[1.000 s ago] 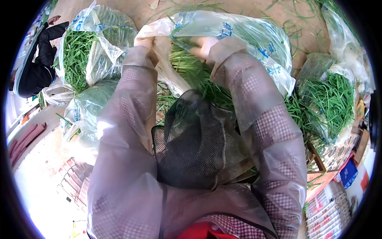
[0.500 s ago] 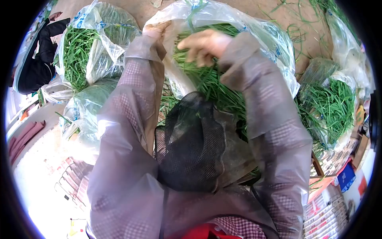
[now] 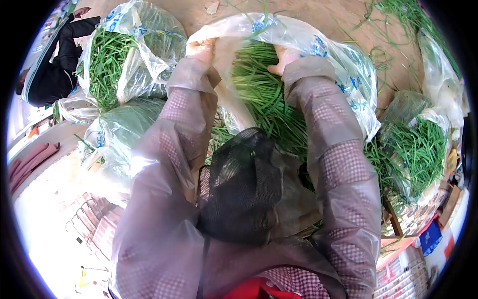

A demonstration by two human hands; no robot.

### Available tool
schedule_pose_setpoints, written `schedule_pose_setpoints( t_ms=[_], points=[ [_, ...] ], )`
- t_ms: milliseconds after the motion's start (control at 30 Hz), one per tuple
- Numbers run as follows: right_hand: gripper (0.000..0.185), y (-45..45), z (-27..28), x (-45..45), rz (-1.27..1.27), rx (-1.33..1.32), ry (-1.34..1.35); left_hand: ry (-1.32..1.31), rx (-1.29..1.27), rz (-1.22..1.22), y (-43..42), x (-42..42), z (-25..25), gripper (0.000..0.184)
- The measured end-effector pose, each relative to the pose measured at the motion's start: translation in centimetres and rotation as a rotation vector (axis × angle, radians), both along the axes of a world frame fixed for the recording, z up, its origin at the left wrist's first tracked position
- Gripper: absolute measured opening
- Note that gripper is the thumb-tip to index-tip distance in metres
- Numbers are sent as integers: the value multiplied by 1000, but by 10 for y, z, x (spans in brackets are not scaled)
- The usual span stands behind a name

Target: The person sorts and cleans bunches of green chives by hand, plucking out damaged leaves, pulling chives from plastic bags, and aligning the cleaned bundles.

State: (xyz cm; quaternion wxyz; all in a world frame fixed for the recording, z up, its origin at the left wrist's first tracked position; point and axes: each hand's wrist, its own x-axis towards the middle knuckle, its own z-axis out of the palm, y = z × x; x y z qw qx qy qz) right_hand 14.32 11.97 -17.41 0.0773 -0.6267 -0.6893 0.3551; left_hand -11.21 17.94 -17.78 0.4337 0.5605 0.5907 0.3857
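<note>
A clear plastic bag (image 3: 356, 74) with blue print lies with its mouth towards me, holding a thick bunch of garlic chives (image 3: 264, 82), pale stem ends at the far side. My left hand (image 3: 201, 50) is closed on the left edge of the bag's mouth; some of its fingers are hidden by plastic. Inside the bag's right side, my right hand (image 3: 285, 59) rests against the chives with thumb and fingers spread apart, its fingertips partly hidden. Below the bunch, a black mesh cloth (image 3: 241, 184) covers part of my lap.
More bags of greens stand at the left (image 3: 107, 65) and right (image 3: 418, 149). A filled bag (image 3: 122, 124) lies lower left. Loose leaves litter the brown floor (image 3: 338, 17). Another person's dark sleeve (image 3: 64, 60) shows at far left. A blue box (image 3: 430, 236) is at lower right.
My right hand, blurred above the chives before, has moved right and come down against the bunch inside the bag. My left hand keeps its hold on the bag's edge. The view has shifted slightly.
</note>
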Motion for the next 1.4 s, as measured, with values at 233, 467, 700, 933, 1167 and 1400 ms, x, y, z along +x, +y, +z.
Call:
schedule_pose_setpoints(
  t_ms=[233,467,700,933,1167,1400],
  points=[
    [66,6,-22,-4,10,-19,5,-123,-20,57,-18,1,8,14],
    [79,-27,-3,-4,143,-115,175,14,129,-102,-23,-29,-16,19],
    [80,-124,51,-4,366,147,-183,-193,17,-46,-32,-50,-45,14],
    [78,-178,37,-9,338,342,-65,5,-505,-84,-57,-42,7,35],
    [76,-173,39,-13,292,377,-70,862,-644,-215,-42,-46,118,38],
    [89,-175,9,-15,331,427,-198,947,96,-750,-117,35,123,61]
  ],
)
